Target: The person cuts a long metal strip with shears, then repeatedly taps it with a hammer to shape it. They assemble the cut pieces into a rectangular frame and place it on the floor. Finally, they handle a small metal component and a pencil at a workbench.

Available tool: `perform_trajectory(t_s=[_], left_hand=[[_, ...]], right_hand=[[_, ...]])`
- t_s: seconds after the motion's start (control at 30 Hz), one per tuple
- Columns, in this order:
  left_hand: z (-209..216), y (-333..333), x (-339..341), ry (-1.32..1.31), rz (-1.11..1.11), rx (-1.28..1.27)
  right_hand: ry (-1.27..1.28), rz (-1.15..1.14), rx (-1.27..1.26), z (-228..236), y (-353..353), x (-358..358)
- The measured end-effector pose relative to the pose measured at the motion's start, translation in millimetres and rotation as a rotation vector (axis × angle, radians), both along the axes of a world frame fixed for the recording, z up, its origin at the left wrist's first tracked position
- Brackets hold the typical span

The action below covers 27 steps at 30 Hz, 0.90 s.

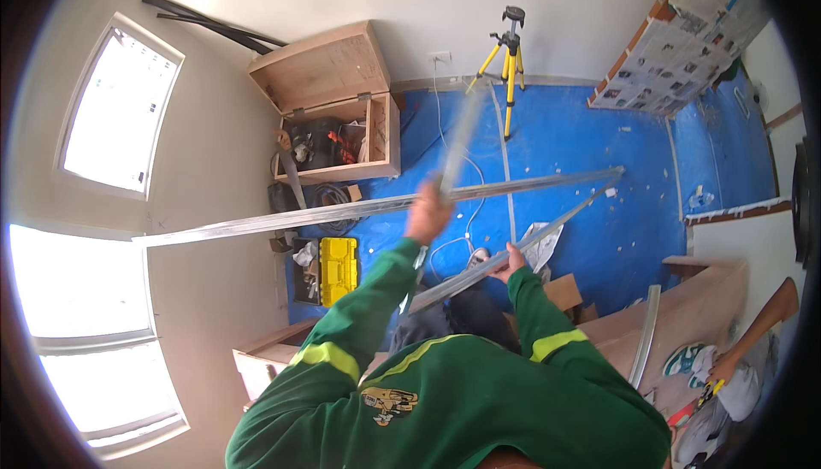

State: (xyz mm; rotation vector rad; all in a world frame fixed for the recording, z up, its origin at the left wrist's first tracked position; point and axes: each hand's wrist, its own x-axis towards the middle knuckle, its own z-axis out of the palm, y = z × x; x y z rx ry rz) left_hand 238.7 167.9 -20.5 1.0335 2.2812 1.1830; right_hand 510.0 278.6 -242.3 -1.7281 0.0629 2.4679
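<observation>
My left hand (428, 212) is closed around a long, pale, narrow strip (463, 140) that points up and away. Motion smears the strip, so its kind is unclear. Behind that hand a long silver metal profile (342, 211) runs across from the windows to the right. A second metal profile (556, 228) slants toward my body, and my right hand (506, 265) grips it with the fingers wrapped round its side. The far ends of both profiles come together over the blue floor covering, and I cannot tell whether they are joined there.
A wooden chest (389, 140) with its lid up holds tools. Near it lie a handsaw (292, 170) and a yellow-lidded toolbox (339, 271). A yellow tripod (510, 67) stands by the wall. At lower right, another person's hand (723, 370) holds a yellow-handled tool beside a wooden surface (684, 315).
</observation>
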Motion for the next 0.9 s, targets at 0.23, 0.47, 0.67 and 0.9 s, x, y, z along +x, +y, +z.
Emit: perform_trajectory(t_s=[0.23, 0.47, 0.67, 0.9], left_hand=[[124.9, -278.0, -47.5, -0.28, 0.994, 0.633], [73.6, -315.4, -21.3, -0.244, 1.32, 0.627], [48.3, -104.5, -66.7, 0.22, 0.487, 0.283], [-68.3, 54.3, 66.0, -0.121, -0.672, -0.628]], right_hand=[[-0.224, 0.004, 0.11, -37.3, 18.6, -45.9], [-0.365, -0.037, 0.153, -15.3, -15.4, -33.2], [-0.012, -0.306, 0.208, 12.1, -10.6, -18.6], [0.224, -0.372, 0.233, 32.7, 9.4, -16.0]])
